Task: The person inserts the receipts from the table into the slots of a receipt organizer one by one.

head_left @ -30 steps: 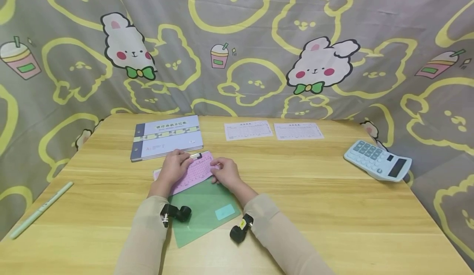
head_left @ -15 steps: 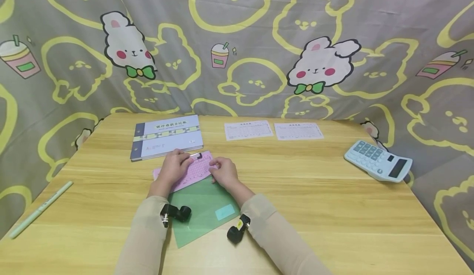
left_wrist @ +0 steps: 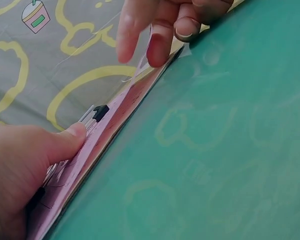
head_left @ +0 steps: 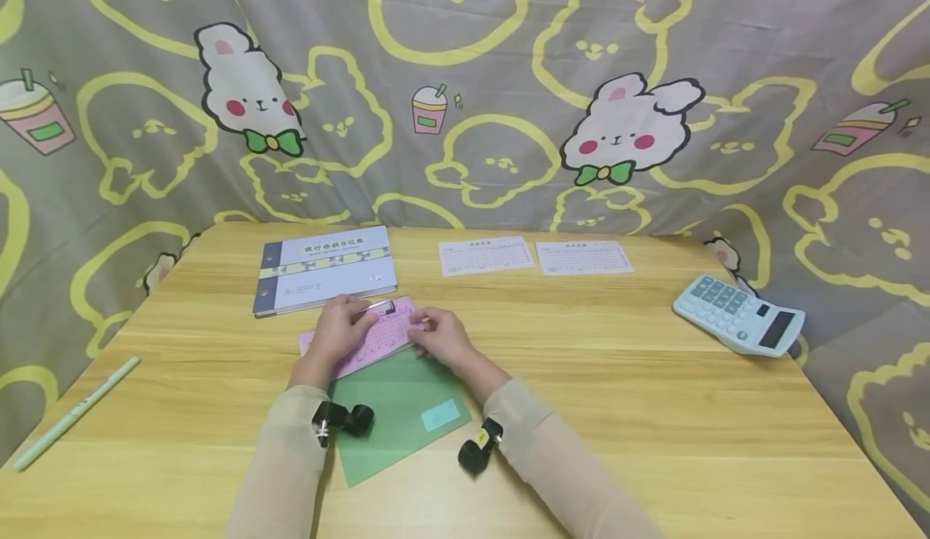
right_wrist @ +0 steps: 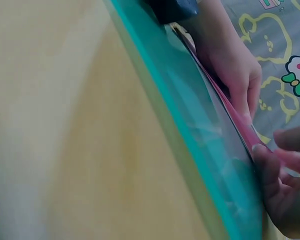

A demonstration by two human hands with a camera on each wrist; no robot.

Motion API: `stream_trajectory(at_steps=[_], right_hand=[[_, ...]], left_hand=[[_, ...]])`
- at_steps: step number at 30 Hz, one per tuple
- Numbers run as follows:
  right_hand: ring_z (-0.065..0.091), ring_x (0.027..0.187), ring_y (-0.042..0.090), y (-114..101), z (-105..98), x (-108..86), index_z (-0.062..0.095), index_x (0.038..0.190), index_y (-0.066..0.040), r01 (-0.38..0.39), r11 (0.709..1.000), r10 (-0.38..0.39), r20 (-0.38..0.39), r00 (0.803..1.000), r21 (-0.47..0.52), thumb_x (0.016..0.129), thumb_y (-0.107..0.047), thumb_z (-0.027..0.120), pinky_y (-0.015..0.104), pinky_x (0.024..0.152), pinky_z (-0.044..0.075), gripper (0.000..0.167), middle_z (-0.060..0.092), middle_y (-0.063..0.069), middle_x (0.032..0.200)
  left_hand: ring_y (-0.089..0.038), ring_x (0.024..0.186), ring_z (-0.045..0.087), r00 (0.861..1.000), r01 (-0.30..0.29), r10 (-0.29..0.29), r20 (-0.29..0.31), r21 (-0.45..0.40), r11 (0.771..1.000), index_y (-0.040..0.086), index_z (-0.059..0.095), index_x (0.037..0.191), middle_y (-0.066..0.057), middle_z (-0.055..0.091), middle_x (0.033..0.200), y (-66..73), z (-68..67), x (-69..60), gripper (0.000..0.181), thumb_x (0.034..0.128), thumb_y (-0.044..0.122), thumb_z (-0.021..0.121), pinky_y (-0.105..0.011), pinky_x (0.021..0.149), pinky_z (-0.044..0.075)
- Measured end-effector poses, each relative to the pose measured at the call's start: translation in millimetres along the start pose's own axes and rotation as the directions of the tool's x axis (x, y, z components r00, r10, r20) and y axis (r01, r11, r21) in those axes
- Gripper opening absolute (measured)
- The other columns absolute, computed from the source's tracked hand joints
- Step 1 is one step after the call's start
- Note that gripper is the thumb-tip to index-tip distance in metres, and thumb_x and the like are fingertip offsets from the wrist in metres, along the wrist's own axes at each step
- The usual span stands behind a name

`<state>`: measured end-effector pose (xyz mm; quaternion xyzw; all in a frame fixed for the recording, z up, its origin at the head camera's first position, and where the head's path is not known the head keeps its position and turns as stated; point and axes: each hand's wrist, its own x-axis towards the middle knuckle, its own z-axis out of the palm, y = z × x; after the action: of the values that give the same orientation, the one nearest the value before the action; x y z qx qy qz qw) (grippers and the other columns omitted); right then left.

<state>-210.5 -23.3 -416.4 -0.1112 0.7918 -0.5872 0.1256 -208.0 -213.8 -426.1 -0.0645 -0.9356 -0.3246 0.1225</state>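
A pink printed form [head_left: 385,336] lies on a green folder [head_left: 400,414] with a metal clip [head_left: 381,307] at its far edge. My left hand [head_left: 337,333] is at the clip, thumb and fingers about it; the left wrist view has the thumb against the clip [left_wrist: 92,117] and the pink form [left_wrist: 85,155]. The left fingers are mostly hidden there. My right hand [head_left: 441,337] pinches the form's right edge, slightly lifted from what lies under it. In the right wrist view, the right fingertips [right_wrist: 262,152] meet the pink edge [right_wrist: 247,132].
A blue-grey ledger book [head_left: 327,269] lies just behind the left hand. Two white printed slips [head_left: 485,256] sit side by side farther back. At the right is a light blue calculator [head_left: 739,315]; at the left, a pale green pen [head_left: 76,414]. A patterned curtain [head_left: 465,87] hangs behind the table.
The pink form's near edge, raised a little one second ago, lies flatter now. The right hand stays at its right edge with only a slight wrist shift; the left hand keeps its place.
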Motion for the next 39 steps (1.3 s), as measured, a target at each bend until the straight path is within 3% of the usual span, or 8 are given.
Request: stream_trajectory(at_steps=[8,14,16,21,25,29,33,39], right_hand=[[0.056,0.061,0.023,-3,-35,-3.1,0.051,0.115,-0.001,0.045,0.999,-0.045,0.120,0.992,0.007,0.078,-0.009,0.062,0.029,0.048,0.047,0.039,0.057,0.008,0.081],[0.051,0.077,0.044,-21,-77,-19.6,0.043,0.120,0.006,0.082,0.996,-0.084,0.134,0.987,0.014,0.081,-0.004,0.057,0.049,0.060,0.046,0.042,0.055,0.020,0.090],[0.052,0.078,0.042,-16,-93,-16.6,0.043,0.120,0.006,0.092,0.996,-0.091,0.123,0.988,-0.008,0.081,-0.005,0.057,0.048,0.061,0.046,0.043,0.056,0.018,0.090],[0.055,0.082,0.038,4,-136,-0.1,0.042,0.121,0.005,0.127,0.989,-0.123,0.060,0.991,-0.076,0.081,-0.009,0.058,0.043,0.068,0.047,0.044,0.057,0.018,0.093],[0.053,0.086,0.041,5,-165,5.3,0.045,0.119,0.005,0.164,0.981,-0.166,-0.007,0.986,-0.106,0.081,-0.007,0.058,0.048,0.073,0.044,0.042,0.056,0.022,0.094],[0.056,0.079,0.031,6,-192,11.7,0.047,0.116,0.007,0.180,0.974,-0.193,-0.092,0.977,-0.135,0.080,-0.007,0.060,0.047,0.071,0.045,0.041,0.056,0.025,0.094],[0.054,0.072,0.013,13,-220,21.3,0.047,0.115,0.007,0.137,0.976,-0.168,-0.194,0.967,-0.167,0.081,-0.011,0.059,0.041,0.069,0.047,0.040,0.055,0.024,0.095],[0.051,0.073,0.012,28,-259,30.2,0.047,0.116,0.006,0.028,0.992,-0.072,-0.366,0.928,-0.124,0.082,-0.015,0.058,0.039,0.074,0.044,0.041,0.052,0.014,0.093]], left_hand=[[-0.035,0.091,0.046,0.999,0.034,-0.035,-0.009,-0.039,0.999,-0.007,0.059,0.102,-0.021,0.052,0.095,-1.9,0.7,1.1,0.033,0.0778,0.016,0.064,-0.046,0.083,0.034],[-0.035,0.092,0.046,0.999,0.050,-0.050,-0.001,-0.057,0.997,-0.005,0.059,0.103,-0.021,0.051,0.097,-1.6,1.5,1.2,0.034,0.0776,0.017,0.063,-0.046,0.084,0.034],[-0.035,0.093,0.046,0.999,0.054,-0.054,-0.002,-0.061,0.997,-0.005,0.059,0.103,-0.021,0.051,0.097,-1.5,1.4,1.0,0.034,0.0774,0.017,0.064,-0.046,0.084,0.033],[-0.035,0.092,0.046,0.998,0.062,-0.062,0.000,-0.070,0.996,-0.005,0.059,0.103,-0.021,0.052,0.097,-1.0,1.5,0.4,0.034,0.0772,0.016,0.064,-0.046,0.084,0.034],[-0.034,0.092,0.046,0.997,0.079,-0.079,0.005,-0.073,0.994,-0.006,0.059,0.104,-0.020,0.051,0.097,-0.4,1.7,0.0,0.034,0.0776,0.015,0.064,-0.045,0.083,0.034],[-0.034,0.092,0.046,0.996,0.093,-0.092,0.007,-0.072,0.993,-0.005,0.059,0.105,-0.020,0.051,0.097,0.9,1.6,-0.2,0.034,0.0778,0.016,0.064,-0.045,0.083,0.034],[-0.034,0.092,0.046,0.996,0.088,-0.088,0.011,-0.070,0.994,-0.005,0.058,0.105,-0.020,0.051,0.098,0.8,1.4,-0.5,0.035,0.0780,0.017,0.063,-0.045,0.083,0.034],[-0.033,0.090,0.046,0.998,0.066,-0.066,-0.005,-0.060,0.996,-0.005,0.059,0.103,-0.018,0.052,0.094,-0.2,-0.3,-0.1,0.034,0.0775,0.017,0.064,-0.045,0.082,0.035]])
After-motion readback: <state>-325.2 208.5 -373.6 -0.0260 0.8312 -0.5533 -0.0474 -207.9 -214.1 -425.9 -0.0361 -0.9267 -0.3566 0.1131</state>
